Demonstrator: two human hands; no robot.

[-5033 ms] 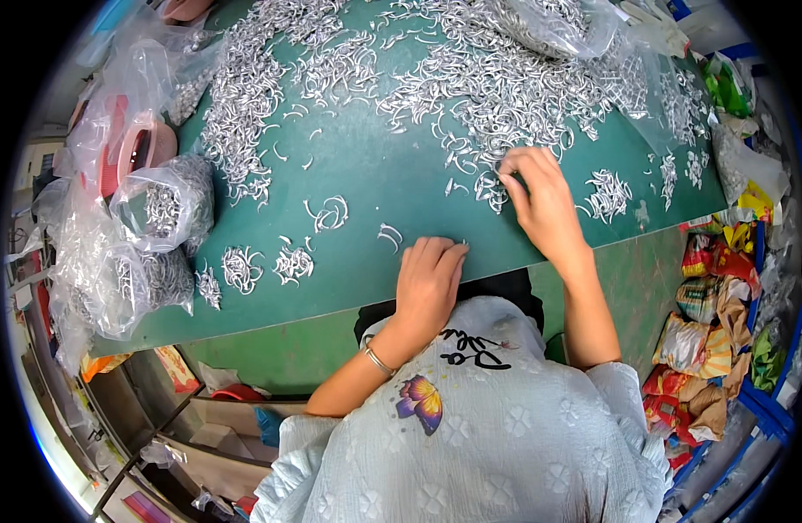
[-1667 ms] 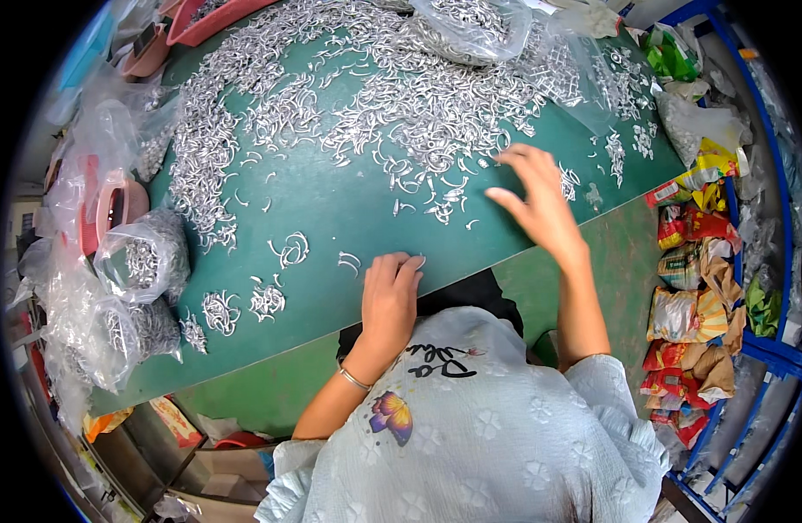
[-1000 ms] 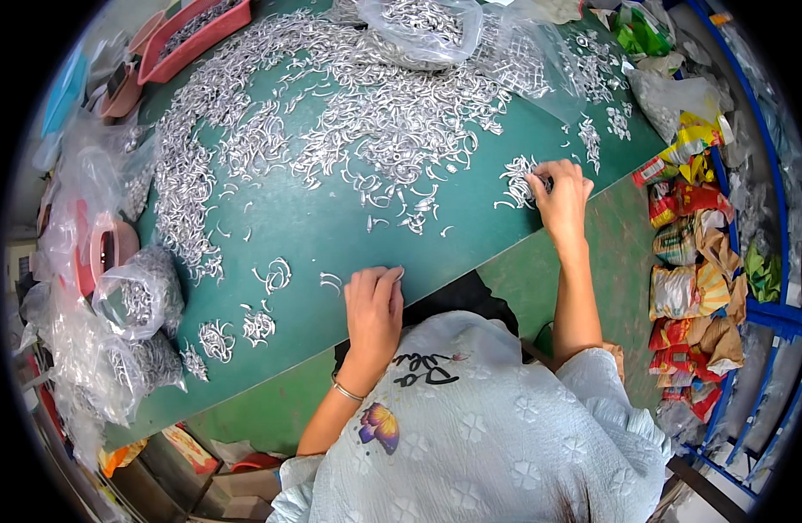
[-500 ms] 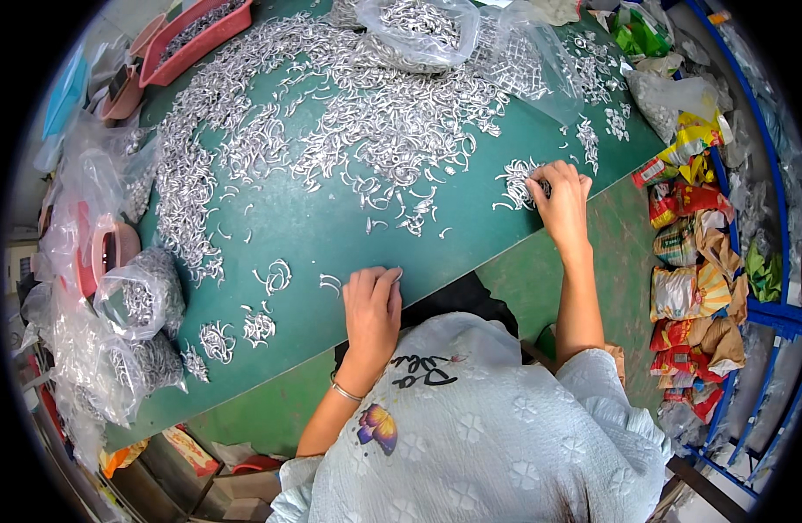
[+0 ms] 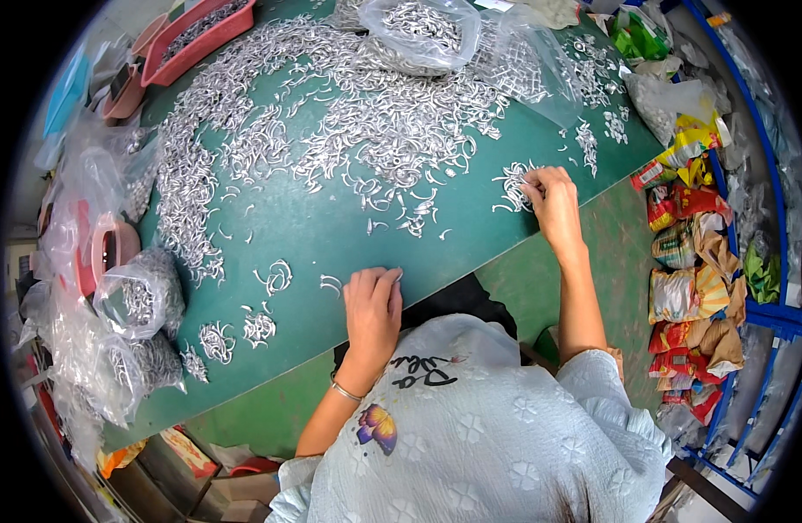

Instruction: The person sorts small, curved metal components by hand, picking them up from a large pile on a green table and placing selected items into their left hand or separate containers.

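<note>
My left hand (image 5: 372, 307) rests at the table's near edge with its fingers curled together. A bit of a small curved silver metal piece (image 5: 398, 275) peeks out at its fingertips. Just left of that hand lie a few loose curved pieces (image 5: 330, 283). My right hand (image 5: 555, 209) is bent over a small pile of the same curved metal pieces (image 5: 513, 181) near the right edge. Its fingertips are drawn together at the pile's right side, and what they pinch is hidden.
The green table (image 5: 305, 235) carries a broad heap of curved metal pieces (image 5: 392, 131). Clear bags of pieces (image 5: 418, 30) stand at the back, more bags (image 5: 144, 301) at the left. A pink tray (image 5: 196, 48) sits back left. Colourful packages (image 5: 680, 292) line a blue rack at right.
My right hand has shifted slightly left, and its fingers have closed together more at the small pile. My left hand has stayed in place.
</note>
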